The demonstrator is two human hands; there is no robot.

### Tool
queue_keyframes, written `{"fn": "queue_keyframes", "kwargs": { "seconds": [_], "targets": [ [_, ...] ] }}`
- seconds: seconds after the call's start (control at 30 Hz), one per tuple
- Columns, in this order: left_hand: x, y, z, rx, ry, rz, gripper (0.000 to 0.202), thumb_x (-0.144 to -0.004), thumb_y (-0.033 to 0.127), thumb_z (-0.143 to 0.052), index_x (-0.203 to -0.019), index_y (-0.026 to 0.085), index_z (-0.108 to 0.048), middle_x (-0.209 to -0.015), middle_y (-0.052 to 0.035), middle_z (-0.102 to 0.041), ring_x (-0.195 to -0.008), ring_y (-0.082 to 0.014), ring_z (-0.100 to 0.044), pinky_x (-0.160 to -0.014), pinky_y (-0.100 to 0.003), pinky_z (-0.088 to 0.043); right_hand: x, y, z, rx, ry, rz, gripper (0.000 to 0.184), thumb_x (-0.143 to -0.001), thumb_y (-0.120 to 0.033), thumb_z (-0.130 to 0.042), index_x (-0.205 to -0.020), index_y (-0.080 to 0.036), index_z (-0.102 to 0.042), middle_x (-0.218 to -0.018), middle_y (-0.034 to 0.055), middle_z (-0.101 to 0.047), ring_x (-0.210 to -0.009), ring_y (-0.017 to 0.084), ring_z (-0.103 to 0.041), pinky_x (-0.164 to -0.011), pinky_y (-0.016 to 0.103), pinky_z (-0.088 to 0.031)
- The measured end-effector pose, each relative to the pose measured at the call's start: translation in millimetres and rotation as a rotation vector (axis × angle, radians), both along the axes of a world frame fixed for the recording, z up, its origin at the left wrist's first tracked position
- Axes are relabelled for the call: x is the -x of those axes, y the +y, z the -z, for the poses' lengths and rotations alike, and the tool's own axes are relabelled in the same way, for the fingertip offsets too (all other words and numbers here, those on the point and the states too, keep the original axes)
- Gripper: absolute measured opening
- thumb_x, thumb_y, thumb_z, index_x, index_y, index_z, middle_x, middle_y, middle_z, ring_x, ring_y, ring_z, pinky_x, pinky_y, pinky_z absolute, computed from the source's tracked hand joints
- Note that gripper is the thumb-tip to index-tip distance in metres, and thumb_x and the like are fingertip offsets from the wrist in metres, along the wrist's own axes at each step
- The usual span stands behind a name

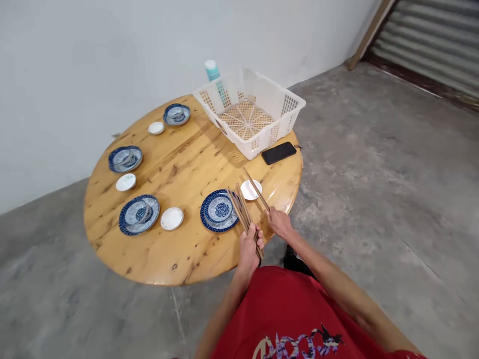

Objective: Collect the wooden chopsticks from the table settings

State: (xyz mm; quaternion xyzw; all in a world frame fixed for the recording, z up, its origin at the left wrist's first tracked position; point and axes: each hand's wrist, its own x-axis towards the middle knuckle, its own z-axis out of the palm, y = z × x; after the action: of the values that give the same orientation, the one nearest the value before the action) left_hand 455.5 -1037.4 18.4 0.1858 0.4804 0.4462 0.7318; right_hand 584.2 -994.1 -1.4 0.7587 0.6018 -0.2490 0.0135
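Hands (250, 247) (both) on chopsticks (241, 209)

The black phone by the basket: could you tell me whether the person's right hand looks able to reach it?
Probably yes. The right hand grips a pair of chopsticks, so it is occupied, but bare tabletop lies between it and the phone.
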Motion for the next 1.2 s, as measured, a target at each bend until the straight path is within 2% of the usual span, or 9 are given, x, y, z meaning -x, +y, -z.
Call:
{"fn": "queue_keyframes", "kwargs": {
  "seconds": [0.13,0.27,0.33,0.43,0.6,0.73,0.83,1.03,1.2],
  "targets": [
    [-48.7,11.4,-4.3,-0.069,0.068,-0.015,0.047,-0.073,0.059,-0.071,-0.079,0.016,-0.052,-0.062,0.0059,-0.051,-0.042,-0.0011,-0.035,-0.04,-0.015,-0.025,-40.1,-51.9,-7.4,-0.198,0.264,-0.032,0.035,-0.103,-0.037,-0.026,-0.105,-0.017,-0.055,-0.09,0.0106,-0.072,-0.081,0.02,-0.067,-0.067,0.026,-0.039],
    [-104.0,14.1,-8.2,-0.119,0.183,0.024,0.05,-0.072,0.064,-0.068,-0.075,0.017,-0.052,-0.057,0.0077,-0.046,-0.041,-0.0027,-0.03,-0.04,-0.018,-0.021,-78.6,-89.7,-11.5,-0.275,0.443,-0.054,0.037,-0.102,-0.04,-0.023,-0.09,-0.02,-0.053,-0.075,0.005,-0.067,-0.066,0.018,-0.061,-0.062,0.026,-0.035],
    [-130.2,12.8,-10.4,-0.163,0.263,0.056,0.049,-0.072,0.064,-0.068,-0.072,0.017,-0.054,-0.055,0.0078,-0.043,-0.043,-0.0037,-0.03,-0.042,-0.019,-0.023,-95.4,-97.1,-12.2,-0.287,0.449,-0.043,0.036,-0.101,-0.04,-0.024,-0.087,-0.02,-0.051,-0.073,0.0043,-0.066,-0.065,0.018,-0.06,-0.06,0.026,-0.033],
    [-163.3,11.0,-15.6,-0.229,0.369,0.123,0.045,-0.072,0.059,-0.07,-0.072,0.015,-0.059,-0.056,0.0059,-0.047,-0.048,-0.0055,-0.036,-0.047,-0.02,-0.028,-119.7,-99.0,-13.6,-0.285,0.402,-0.018,0.033,-0.101,-0.037,-0.025,-0.091,-0.019,-0.051,-0.074,0.0055,-0.066,-0.066,0.018,-0.062,-0.059,0.027,-0.031],
    [-199.1,14.2,-27.0,-0.286,0.405,0.156,0.039,-0.071,0.053,-0.072,-0.07,0.016,-0.06,-0.059,0.0038,-0.051,-0.051,-0.0074,-0.042,-0.051,-0.021,-0.032,-147.6,-94.6,-17.5,-0.316,0.337,0.033,0.038,-0.103,-0.037,-0.02,-0.094,-0.018,-0.051,-0.073,0.0076,-0.068,-0.066,0.02,-0.065,-0.057,0.028,-0.029],
    [-210.5,25.7,-32.9,-0.286,0.411,0.13,0.037,-0.074,0.052,-0.069,-0.069,0.017,-0.06,-0.056,0.0044,-0.049,-0.05,-0.0075,-0.043,-0.05,-0.02,-0.033,-150.9,-81.2,-21.4,-0.292,0.215,0.057,0.039,-0.103,-0.036,-0.018,-0.097,-0.016,-0.051,-0.074,0.0109,-0.07,-0.065,0.022,-0.068,-0.054,0.029,-0.029],
    [-208.9,42.0,-36.1,-0.278,0.429,0.107,0.035,-0.074,0.05,-0.069,-0.069,0.017,-0.059,-0.053,0.0056,-0.047,-0.046,-0.0066,-0.042,-0.047,-0.02,-0.032,-147.4,-61.9,-25.9,-0.245,0.166,0.033,0.037,-0.103,-0.036,-0.021,-0.099,-0.016,-0.051,-0.073,0.0126,-0.071,-0.063,0.023,-0.069,-0.052,0.028,-0.032],
    [-186.5,81.6,-38.9,-0.239,0.345,0.139,0.037,-0.076,0.053,-0.066,-0.072,0.018,-0.057,-0.048,0.0081,-0.042,-0.036,-0.005,-0.035,-0.038,-0.019,-0.024,-134.6,-13.6,-35.2,-0.202,0.044,-0.12,0.039,-0.104,-0.035,-0.023,-0.108,-0.015,-0.055,-0.077,0.0134,-0.073,-0.066,0.023,-0.07,-0.054,0.027,-0.038],
    [-157.5,112.2,-40.1,-0.254,0.312,0.033,0.035,-0.08,0.051,-0.061,-0.068,0.019,-0.053,-0.052,0.0059,-0.047,-0.038,-0.0067,-0.04,-0.04,-0.02,-0.028,-118.2,19.9,-37.0,-0.239,0.125,-0.26,0.043,-0.103,-0.034,-0.021,-0.117,-0.013,-0.055,-0.08,0.0136,-0.074,-0.066,0.022,-0.07,-0.057,0.028,-0.041]
  ]
}}
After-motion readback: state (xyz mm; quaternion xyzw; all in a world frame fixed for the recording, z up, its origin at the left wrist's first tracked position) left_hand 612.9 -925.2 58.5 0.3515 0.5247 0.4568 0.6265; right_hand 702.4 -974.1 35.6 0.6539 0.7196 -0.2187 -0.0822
